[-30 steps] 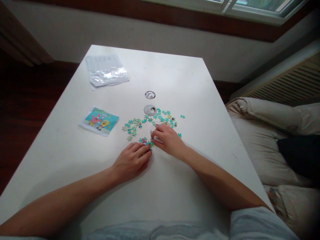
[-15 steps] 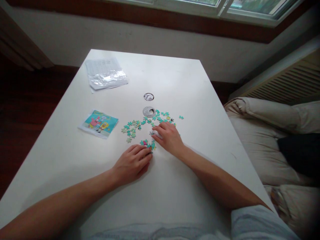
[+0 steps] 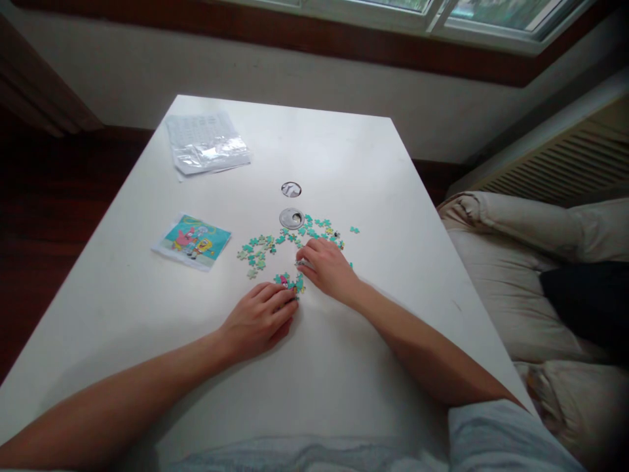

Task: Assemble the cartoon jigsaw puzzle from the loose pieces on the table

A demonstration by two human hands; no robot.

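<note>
Curled on the near side of a small cluster of joined jigsaw puzzle pieces [image 3: 286, 280], my left hand [image 3: 260, 316] has its fingertips pressed on the lower right edge. The cluster is teal with a pink part, and its near edge is hidden by those fingers. My right hand [image 3: 328, 267] is just above and right of it, thumb and fingers closed around a small puzzle piece [image 3: 301, 263] that is mostly hidden. Loose green and teal puzzle pieces [image 3: 258, 250] lie to the left. More teal and yellow loose pieces [image 3: 322, 228] lie beyond my right hand, which covers some of them.
A cartoon picture card [image 3: 193, 241] in a clear sleeve lies on the white table [image 3: 344, 393] at left. Papers in a plastic bag [image 3: 209, 144] are at the far left. A round metal grommet [image 3: 291, 219] and an open hole [image 3: 291, 189] sit mid-table. A beige sofa [image 3: 501, 282] stands at right.
My right hand has shifted slightly, its fingertips drawing closer together around the small piece. The left hand stays on the joined pieces. The whole view has tilted a little.
</note>
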